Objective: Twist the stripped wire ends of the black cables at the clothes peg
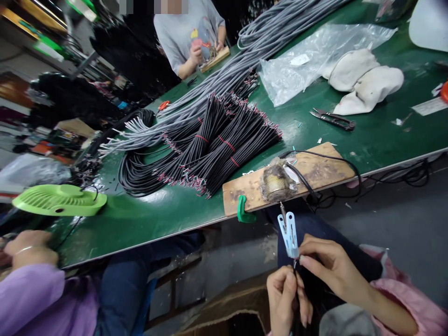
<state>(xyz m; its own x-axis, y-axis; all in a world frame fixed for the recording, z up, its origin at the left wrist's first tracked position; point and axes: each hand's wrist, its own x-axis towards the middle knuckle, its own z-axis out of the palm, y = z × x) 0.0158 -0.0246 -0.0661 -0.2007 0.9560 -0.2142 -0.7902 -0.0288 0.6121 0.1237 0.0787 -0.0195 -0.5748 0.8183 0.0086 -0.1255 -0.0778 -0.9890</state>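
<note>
Scorched rough wooden board point(315, 172), smooth pale-blue plastic clip point(290, 235), matt green tabletop point(157, 219).

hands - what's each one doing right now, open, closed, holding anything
Left hand: closed on a thin dark wire.
Right hand: closed, pinching the blue clip at its lower end.

The scene is seen from a single head-worn camera, tilted forward and down over the long green-topped workbench point(147, 219). The wearer's left hand point(285, 296) and right hand point(331, 268) are caught close at the bottom edge, below the bench rim. The far end, where a grey-shirted person point(187, 35) is seated, is viewed distantly at the top. No second view is provided.
</note>
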